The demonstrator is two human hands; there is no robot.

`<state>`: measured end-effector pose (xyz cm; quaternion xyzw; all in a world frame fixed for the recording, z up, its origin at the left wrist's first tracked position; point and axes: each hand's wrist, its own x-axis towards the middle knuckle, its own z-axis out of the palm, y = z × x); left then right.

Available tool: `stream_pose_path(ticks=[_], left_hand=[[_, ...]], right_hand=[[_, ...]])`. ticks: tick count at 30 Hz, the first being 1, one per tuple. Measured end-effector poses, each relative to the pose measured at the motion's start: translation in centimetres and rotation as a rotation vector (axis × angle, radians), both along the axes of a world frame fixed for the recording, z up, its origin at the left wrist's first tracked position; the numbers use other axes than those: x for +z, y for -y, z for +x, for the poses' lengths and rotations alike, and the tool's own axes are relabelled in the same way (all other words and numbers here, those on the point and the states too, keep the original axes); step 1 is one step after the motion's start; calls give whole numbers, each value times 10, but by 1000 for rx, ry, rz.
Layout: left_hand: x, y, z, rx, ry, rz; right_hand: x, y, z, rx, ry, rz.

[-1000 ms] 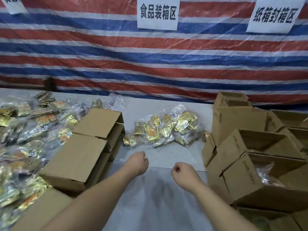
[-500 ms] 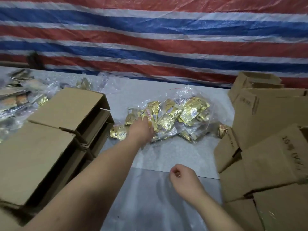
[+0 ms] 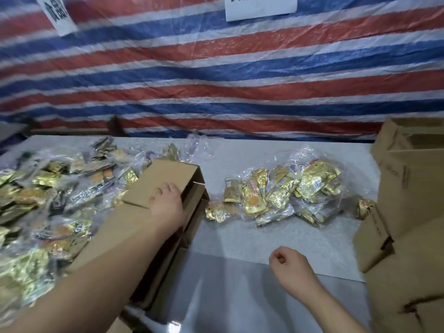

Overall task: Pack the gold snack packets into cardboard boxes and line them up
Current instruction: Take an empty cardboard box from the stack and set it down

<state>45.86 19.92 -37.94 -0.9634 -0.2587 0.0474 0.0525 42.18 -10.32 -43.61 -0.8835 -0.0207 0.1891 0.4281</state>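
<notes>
A clear bag of gold snack packets [image 3: 310, 181] lies in the middle of the table, with loose gold packets [image 3: 254, 200] beside it. On the left stands a stack of closed cardboard boxes [image 3: 168, 173]. My left hand [image 3: 167, 205] rests on top of the upper box, fingers spread over its lid near the right edge. My right hand [image 3: 290, 265] hovers low over the table in front of the bag, fingers curled into the palm and holding nothing.
A large heap of bagged gold packets [image 3: 48, 200] fills the table's left side. More cardboard boxes [image 3: 408, 193] are stacked at the right edge. The grey table [image 3: 240, 239] backs onto a red, white and blue striped tarp [image 3: 216, 80] with paper signs [image 3: 260, 7].
My left hand has left the centre packets and moved left onto the top of the cardboard box. My right hand has stayed in place, still curled. The view swung left.
</notes>
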Motion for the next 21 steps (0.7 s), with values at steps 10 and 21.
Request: stream_pose_path(ticks=[10, 21], left_hand=[[129, 28, -9, -160, 303, -168], [108, 131, -102, -482, 150, -751]], right_hand=[[93, 19, -16, -20, 101, -15], [154, 61, -51, -151, 60, -112]])
